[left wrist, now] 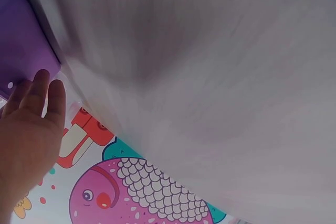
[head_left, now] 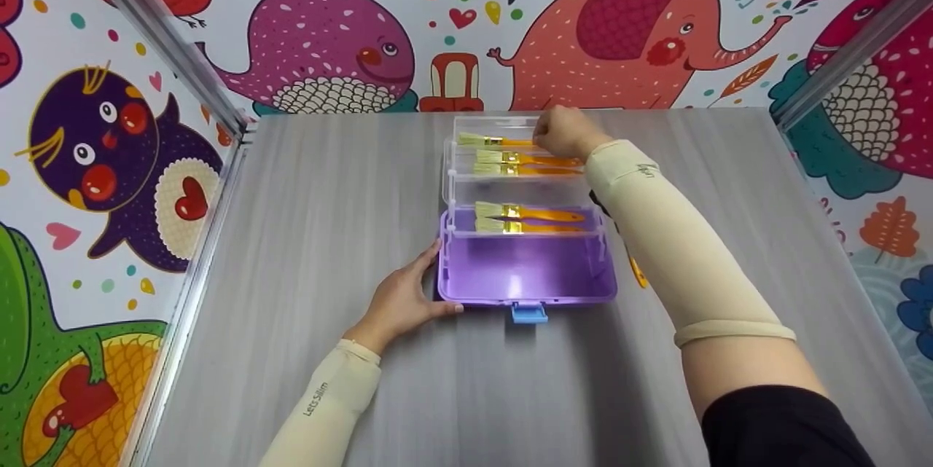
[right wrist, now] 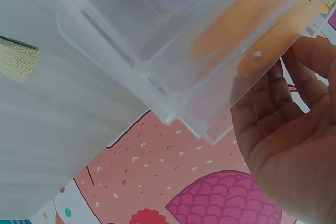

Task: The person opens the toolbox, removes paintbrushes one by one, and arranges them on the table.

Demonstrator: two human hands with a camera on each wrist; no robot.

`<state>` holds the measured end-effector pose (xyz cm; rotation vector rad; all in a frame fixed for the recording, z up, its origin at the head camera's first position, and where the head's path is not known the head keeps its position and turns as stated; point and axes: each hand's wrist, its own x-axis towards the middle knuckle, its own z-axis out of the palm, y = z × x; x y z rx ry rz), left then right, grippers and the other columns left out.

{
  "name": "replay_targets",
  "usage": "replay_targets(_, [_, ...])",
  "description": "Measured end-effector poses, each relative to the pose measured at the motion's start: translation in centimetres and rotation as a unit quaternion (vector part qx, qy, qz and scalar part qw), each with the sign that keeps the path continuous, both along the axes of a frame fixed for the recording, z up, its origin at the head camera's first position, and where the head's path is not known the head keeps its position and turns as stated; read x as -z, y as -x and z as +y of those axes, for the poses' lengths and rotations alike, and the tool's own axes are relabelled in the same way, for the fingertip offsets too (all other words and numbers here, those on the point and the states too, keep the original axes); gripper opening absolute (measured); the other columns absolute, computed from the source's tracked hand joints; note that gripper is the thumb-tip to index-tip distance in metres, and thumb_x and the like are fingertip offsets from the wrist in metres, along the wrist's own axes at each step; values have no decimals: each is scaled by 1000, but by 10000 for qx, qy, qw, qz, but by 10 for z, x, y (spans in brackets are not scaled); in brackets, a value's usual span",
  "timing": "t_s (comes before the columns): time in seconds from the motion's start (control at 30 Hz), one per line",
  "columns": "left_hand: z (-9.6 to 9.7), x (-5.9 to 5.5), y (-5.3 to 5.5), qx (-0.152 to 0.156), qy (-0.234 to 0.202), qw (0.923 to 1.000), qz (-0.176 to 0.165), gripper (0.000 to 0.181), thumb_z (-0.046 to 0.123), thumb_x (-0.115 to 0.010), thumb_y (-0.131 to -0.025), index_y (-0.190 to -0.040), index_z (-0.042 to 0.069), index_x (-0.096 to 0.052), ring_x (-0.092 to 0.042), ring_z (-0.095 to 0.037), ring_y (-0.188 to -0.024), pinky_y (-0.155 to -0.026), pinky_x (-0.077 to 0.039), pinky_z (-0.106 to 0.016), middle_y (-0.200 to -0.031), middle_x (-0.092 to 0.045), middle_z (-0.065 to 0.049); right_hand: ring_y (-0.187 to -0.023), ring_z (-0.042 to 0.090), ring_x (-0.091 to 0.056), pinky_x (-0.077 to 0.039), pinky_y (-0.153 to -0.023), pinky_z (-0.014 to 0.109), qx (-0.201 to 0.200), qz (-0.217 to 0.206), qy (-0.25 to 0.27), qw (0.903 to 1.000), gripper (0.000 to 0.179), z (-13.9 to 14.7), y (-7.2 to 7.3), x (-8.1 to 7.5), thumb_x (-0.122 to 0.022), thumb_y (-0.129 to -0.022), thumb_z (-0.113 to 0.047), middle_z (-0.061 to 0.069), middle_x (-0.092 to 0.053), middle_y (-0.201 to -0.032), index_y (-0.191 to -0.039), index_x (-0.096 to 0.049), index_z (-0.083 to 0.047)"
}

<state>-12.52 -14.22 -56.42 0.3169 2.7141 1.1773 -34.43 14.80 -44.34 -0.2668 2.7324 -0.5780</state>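
A purple case [head_left: 528, 270] stands unfolded, with clear stepped trays [head_left: 521, 190] rising behind its base. Two paintbrushes [head_left: 550, 216] with orange handles and pale bristles lie in the lowest tray, and two more brushes [head_left: 543, 159] in the middle one. My right hand [head_left: 572, 133] is at the top tray, its fingers curled at the handle of another paintbrush [head_left: 496, 140]. Through the clear plastic, the right wrist view shows that handle [right wrist: 273, 51] beside the fingers. My left hand [head_left: 401, 303] rests against the case's left side, fingers extended, thumb at the front corner.
One more paintbrush [head_left: 638, 274] lies on the grey table [head_left: 328, 197] right of the case, partly hidden under my right forearm. A blue latch [head_left: 529, 313] hangs at the case's front. Walls printed with cartoon animals border the table.
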Motion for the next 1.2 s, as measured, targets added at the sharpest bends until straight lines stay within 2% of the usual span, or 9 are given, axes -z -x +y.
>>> replay_targets(0.27, [1,-1,-1,-7,0,10000,-16,113,45,-92,-65,-157,17,-33,-48,-33,-132,-108,-39,-47,-150,-46,-10,-97,28,-56,-50,-93,42,-116,-121,220,9996,20,2,0,2,-58,-98,-10,13,-68,-109,-111,-73,-3])
replay_targets(0.5, [2,0,0,-12,72,10000,-50,114,47,-92,-65,-158,18,-32,-47,-33,-133,-108,-39,-46,-150,-46,-9,-95,28,-56,-50,-92,42,-263,92,77,9996,18,3,1,4,-59,-97,-8,13,-68,-105,-107,-73,-3])
replay_targets(0.77, [1,-1,0,-25,55,10000,-79,115,51,-91,-64,-158,19,-32,-47,-34,-133,-109,-38,-46,-151,-45,-11,-99,27,-59,-49,-98,45,-260,408,-232,9986,19,3,2,3,-61,-98,-12,9,-69,-110,-110,-75,-7])
replay_targets(1.2, [1,-3,-1,-48,80,9999,-139,115,47,-92,-65,-158,19,-31,-46,-35,-133,-109,-38,-47,-151,-44,-11,-104,29,-61,-47,-101,47,-226,631,-263,9974,22,2,1,-1,-62,-98,-14,10,-69,-114,-114,-75,-6])
